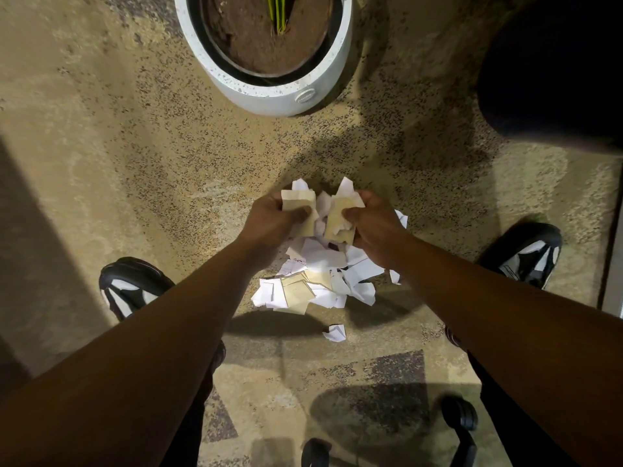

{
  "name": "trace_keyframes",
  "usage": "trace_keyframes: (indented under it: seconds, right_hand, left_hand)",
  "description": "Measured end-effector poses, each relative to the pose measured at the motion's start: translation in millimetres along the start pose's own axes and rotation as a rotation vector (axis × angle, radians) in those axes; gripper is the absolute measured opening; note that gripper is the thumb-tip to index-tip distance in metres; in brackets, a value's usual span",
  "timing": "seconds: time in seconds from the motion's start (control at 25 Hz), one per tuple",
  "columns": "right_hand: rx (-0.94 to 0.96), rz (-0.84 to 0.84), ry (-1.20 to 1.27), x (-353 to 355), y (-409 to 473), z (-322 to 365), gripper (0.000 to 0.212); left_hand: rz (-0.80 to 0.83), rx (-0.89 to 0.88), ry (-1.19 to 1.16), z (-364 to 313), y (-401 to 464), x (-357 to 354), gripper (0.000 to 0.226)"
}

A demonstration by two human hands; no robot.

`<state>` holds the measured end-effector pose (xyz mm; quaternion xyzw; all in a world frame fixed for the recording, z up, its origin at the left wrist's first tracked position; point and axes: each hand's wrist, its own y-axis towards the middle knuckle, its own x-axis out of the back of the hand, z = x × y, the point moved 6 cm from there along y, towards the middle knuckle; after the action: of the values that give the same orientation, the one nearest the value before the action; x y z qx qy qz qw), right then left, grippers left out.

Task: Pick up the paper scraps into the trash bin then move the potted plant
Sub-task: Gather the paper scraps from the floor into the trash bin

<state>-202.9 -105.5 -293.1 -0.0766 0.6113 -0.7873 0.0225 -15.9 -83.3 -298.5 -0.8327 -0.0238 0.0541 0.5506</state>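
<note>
A heap of white and beige paper scraps [317, 284] lies on the carpet between my feet. My left hand [269, 224] grips a bunch of scraps [298, 203] lifted above the heap. My right hand [374, 227] holds another bunch [340, 214] right beside it, the two bunches touching. One small white scrap [335, 333] lies apart, nearer to me. The potted plant sits farther ahead: a speckled white round pot [269, 99] with brown soil and green stems [278, 15]. A large black shape [556, 69] at the upper right may be the trash bin; I cannot tell.
My two black-and-white shoes [131, 288] [526, 254] stand left and right of the heap. Black chair casters [460, 416] [315, 451] are at the bottom edge, close behind me. A grey strip [612, 264] runs along the right edge. Tan speckled carpet [135, 156] covers the floor.
</note>
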Motion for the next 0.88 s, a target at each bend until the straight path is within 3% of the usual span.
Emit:
trace_keyframes:
  seconds: [0.08,0.2,0.28,0.48,0.76,0.88]
  right_hand:
    - [0.095,-0.071,-0.297,9.7,1.7,2.7,0.046]
    - [0.207,-0.125,-0.662,8.3,-4.7,3.4,0.046]
    - [0.236,-0.092,-0.751,-4.5,-9.0,0.5,0.046]
    - [0.137,-0.007,-0.418,-31.7,-14.7,-10.0,0.045]
    - [0.129,0.179,-0.191,-40.0,-27.0,-17.0,0.047]
    - [0.199,0.088,-0.297,-24.4,-38.2,-5.9,0.042]
  left_hand:
    - [-0.041,0.013,0.101,3.3,-7.1,13.0,0.027]
    - [-0.103,0.127,0.285,27.6,-14.6,16.8,0.026]
    - [-0.101,0.202,0.187,42.4,-15.4,4.9,0.026]
    - [-0.132,0.196,-0.156,50.9,-8.6,-24.1,0.024]
    - [-0.097,0.083,-0.131,40.7,-12.8,-21.1,0.026]
    - [-0.067,0.075,-0.106,28.4,-22.1,-23.7,0.024]
